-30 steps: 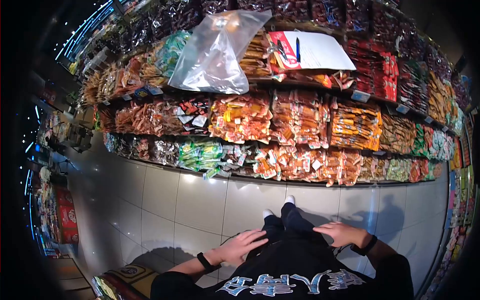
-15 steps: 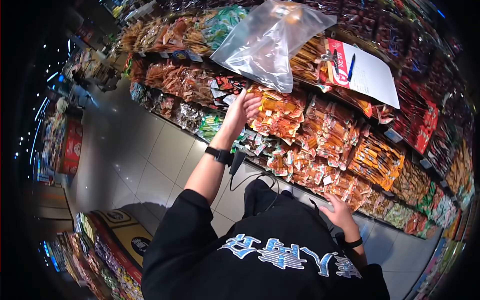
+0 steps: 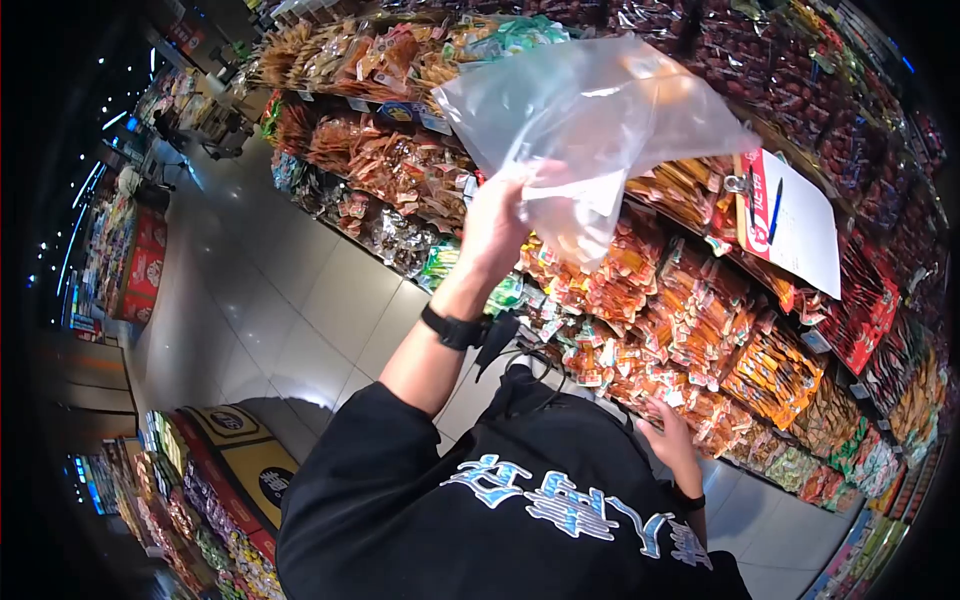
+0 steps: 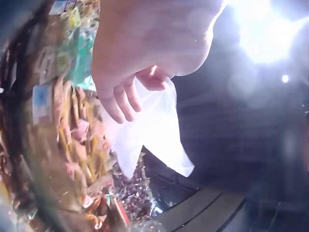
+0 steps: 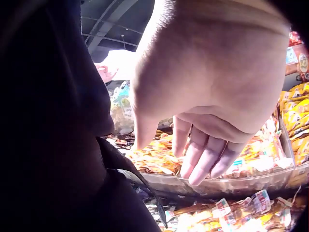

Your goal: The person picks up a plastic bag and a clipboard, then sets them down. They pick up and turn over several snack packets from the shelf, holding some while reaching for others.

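My left hand (image 3: pixel 496 222) is raised at the shelves and pinches a clear plastic bag (image 3: pixel 600 125) by one edge. In the left wrist view the fingers curl over the bunched part of the bag (image 4: pixel 154 125), and its two corners hang below. Through the thin film the packets behind show faintly. Low beside my body, my right hand (image 3: pixel 672 442) holds nothing. The right wrist view shows its fingers (image 5: pixel 198 154) loosely extended in front of the packets.
Tiered shelves hold rows of wrapped snack packets (image 3: pixel 775 380). On the upper tier lies a clipboard with white paper (image 3: pixel 808 235) and a blue pen (image 3: pixel 776 212). A cable (image 3: pixel 545 365) hangs near my left wrist. Behind me at the left stands another display (image 3: pixel 235 430).
My left hand has risen from my lap to the shelf and taken hold of the bag, lifting it up and right. The head view has turned; the right hand stays low and empty.
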A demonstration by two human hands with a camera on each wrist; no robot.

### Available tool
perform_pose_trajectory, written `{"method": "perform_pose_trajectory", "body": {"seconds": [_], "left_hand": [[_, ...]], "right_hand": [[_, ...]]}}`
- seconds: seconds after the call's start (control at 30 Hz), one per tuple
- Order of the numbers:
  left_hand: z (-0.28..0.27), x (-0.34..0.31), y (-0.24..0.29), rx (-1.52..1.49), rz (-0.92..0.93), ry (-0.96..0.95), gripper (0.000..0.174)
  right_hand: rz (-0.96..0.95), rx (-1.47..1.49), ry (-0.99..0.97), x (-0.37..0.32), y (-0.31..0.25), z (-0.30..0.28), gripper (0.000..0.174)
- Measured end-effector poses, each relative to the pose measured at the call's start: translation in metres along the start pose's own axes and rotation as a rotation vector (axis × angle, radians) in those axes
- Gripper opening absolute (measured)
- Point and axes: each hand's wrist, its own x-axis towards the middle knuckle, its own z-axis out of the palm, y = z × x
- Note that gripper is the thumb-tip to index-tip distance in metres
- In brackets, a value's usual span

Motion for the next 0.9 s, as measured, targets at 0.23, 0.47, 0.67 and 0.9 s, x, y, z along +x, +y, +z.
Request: {"method": "perform_pose_trajectory", "body": {"seconds": [0.23, 0.47, 0.67, 0.9], "left_hand": [[-0.085, -0.064, 0.135, -0.14, 0.28, -0.051, 0.043], [-0.122, -0.059, 0.155, 0.249, 0.07, 0.249, 0.05], [-0.129, -0.009, 0.136, 0.167, 0.039, -0.024, 0.049], [-0.116, 0.034, 0.166, 0.217, 0.192, -0.148, 0.05]], "right_hand": [[-0.06, 0.083, -0.024, 0.052, -0.049, 0.066, 0.048], [-0.022, 0.11, -0.06, 0.072, -0.092, 0.113, 0.046], [0.094, 0.1, -0.014, 0.068, -0.101, 0.118, 0.046], [0.159, 0.19, 0.101, 0.062, -0.102, 0.116, 0.049]]}}
